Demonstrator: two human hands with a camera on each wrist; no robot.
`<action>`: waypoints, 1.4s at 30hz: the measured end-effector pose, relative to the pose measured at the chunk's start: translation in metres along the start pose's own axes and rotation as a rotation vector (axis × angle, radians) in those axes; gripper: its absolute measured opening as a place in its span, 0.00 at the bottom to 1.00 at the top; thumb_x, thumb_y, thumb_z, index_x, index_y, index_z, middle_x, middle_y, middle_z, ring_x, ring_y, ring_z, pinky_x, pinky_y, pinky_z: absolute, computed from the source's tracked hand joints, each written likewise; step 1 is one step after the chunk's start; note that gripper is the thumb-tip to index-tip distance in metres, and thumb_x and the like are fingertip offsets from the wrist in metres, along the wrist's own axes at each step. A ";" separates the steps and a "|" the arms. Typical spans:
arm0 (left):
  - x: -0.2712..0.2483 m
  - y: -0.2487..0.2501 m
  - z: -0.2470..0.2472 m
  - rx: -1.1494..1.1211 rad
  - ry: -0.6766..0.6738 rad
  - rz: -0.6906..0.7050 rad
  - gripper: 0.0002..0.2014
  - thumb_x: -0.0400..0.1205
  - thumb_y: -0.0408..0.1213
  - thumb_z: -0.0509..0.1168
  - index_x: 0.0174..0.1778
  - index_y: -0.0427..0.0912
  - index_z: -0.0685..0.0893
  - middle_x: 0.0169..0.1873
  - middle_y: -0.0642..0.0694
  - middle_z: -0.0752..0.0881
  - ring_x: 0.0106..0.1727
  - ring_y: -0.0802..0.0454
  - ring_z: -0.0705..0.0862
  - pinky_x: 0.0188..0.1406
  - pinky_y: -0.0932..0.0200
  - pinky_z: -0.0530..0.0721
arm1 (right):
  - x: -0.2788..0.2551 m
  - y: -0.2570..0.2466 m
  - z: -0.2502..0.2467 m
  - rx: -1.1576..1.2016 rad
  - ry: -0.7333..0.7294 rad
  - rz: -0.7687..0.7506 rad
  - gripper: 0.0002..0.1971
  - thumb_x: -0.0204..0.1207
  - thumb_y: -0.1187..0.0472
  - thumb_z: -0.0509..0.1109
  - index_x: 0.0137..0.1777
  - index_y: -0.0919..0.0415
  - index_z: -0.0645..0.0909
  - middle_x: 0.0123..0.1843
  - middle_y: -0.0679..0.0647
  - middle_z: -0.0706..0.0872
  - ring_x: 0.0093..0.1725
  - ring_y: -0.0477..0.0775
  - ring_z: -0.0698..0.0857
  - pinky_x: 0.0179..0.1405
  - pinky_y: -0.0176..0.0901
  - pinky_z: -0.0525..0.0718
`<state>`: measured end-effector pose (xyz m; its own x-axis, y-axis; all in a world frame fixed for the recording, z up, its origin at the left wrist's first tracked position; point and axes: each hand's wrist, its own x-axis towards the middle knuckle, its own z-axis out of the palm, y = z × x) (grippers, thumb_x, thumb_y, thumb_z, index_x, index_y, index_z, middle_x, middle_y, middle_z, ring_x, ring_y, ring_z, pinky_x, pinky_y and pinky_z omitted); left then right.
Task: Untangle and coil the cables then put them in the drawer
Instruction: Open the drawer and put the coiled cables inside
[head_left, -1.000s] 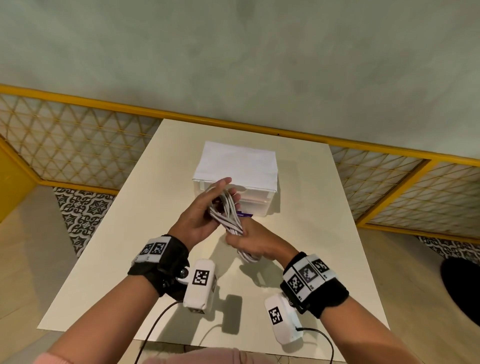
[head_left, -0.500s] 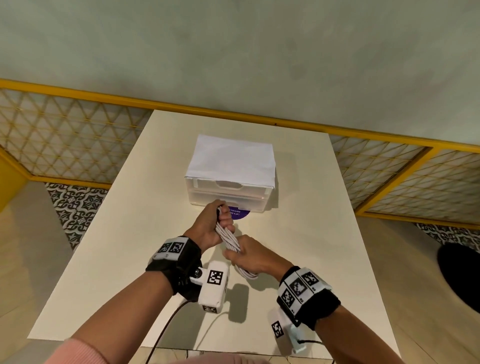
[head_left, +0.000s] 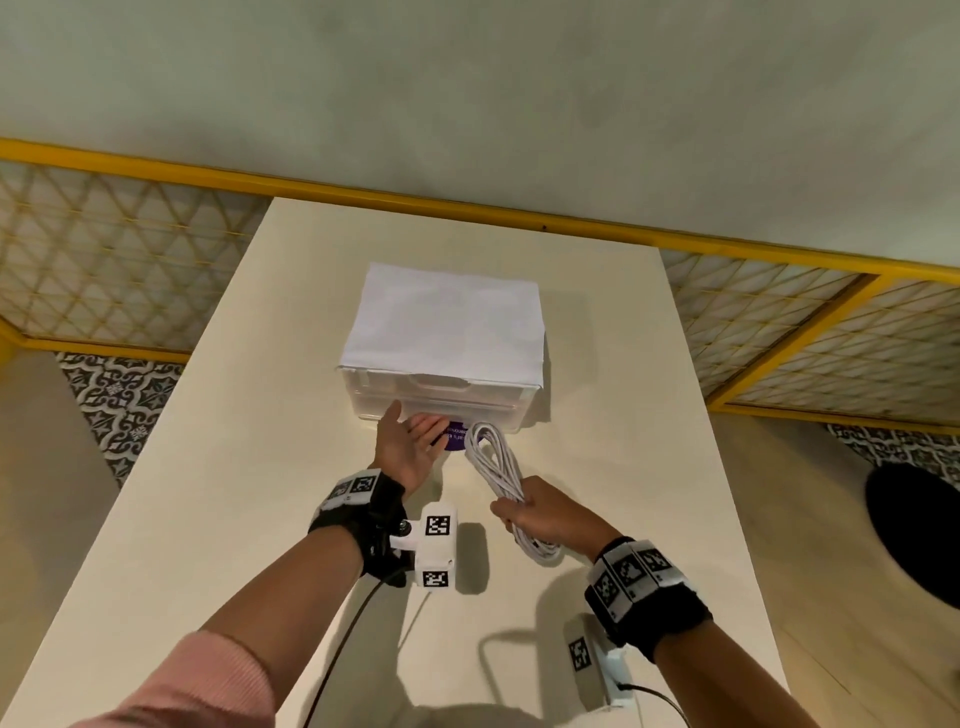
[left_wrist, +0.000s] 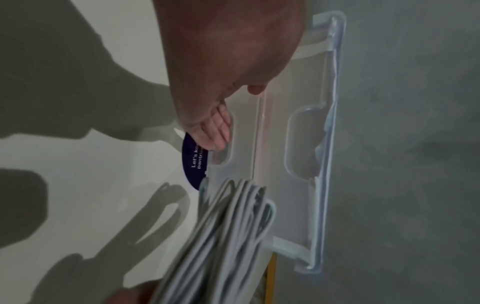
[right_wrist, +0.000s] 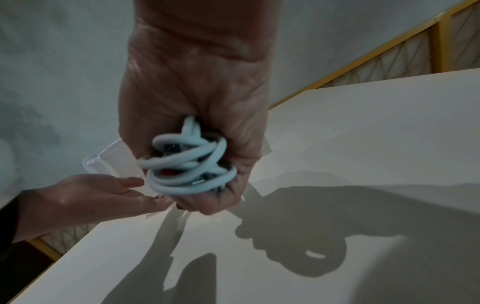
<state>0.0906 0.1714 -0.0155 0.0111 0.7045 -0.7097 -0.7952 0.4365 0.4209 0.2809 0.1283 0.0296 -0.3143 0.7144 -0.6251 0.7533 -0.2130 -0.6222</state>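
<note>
A coil of white cables (head_left: 493, 462) hangs in my right hand (head_left: 524, 514), which grips it in a fist near its lower end; the coil's far loops point at the drawer unit. From the right wrist the looped cables (right_wrist: 187, 164) bulge out of the right hand (right_wrist: 197, 115). The translucent two-drawer unit (head_left: 441, 400) stands mid-table, both drawers closed. My left hand (head_left: 415, 439) lies palm up with straight fingers, holding nothing. Its fingertips (left_wrist: 221, 131) touch the lower drawer's handle recess (left_wrist: 223, 156). The cable coil (left_wrist: 228, 236) hovers just right of that hand.
A white sheet (head_left: 447, 322) covers the unit's top. A purple label (head_left: 457, 436) lies at the lower drawer's front. The cream table (head_left: 234, 519) ends at yellow-framed railings on both sides. A dark round object (head_left: 919, 530) sits on the floor at the right.
My left hand has let go of the coil and moved forward to the lower drawer's handle. The right hand now holds the coil alone and has shifted slightly right.
</note>
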 end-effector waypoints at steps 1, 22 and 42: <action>-0.001 -0.002 -0.001 -0.015 -0.010 0.006 0.24 0.85 0.56 0.51 0.48 0.36 0.76 0.52 0.39 0.81 0.57 0.44 0.81 0.61 0.50 0.77 | 0.001 0.002 -0.002 -0.015 -0.006 -0.005 0.11 0.76 0.56 0.65 0.32 0.54 0.73 0.32 0.52 0.81 0.33 0.53 0.79 0.41 0.44 0.75; -0.043 -0.039 -0.054 0.060 0.031 -0.052 0.29 0.82 0.57 0.52 0.49 0.29 0.78 0.42 0.32 0.89 0.45 0.41 0.92 0.55 0.51 0.87 | 0.079 -0.073 -0.013 -0.573 -0.259 -0.094 0.06 0.77 0.59 0.63 0.52 0.57 0.75 0.46 0.60 0.85 0.42 0.57 0.79 0.38 0.43 0.73; -0.044 -0.036 -0.049 -0.067 -0.038 -0.040 0.26 0.86 0.50 0.50 0.51 0.25 0.76 0.48 0.29 0.82 0.36 0.44 0.92 0.30 0.62 0.89 | 0.108 -0.037 0.010 0.049 0.224 0.082 0.17 0.78 0.62 0.61 0.63 0.71 0.78 0.57 0.65 0.84 0.56 0.63 0.83 0.46 0.42 0.73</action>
<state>0.0887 0.0970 -0.0268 0.0657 0.7083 -0.7028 -0.8325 0.4272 0.3527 0.2132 0.2062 -0.0194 -0.1136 0.8221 -0.5579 0.7401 -0.3046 -0.5996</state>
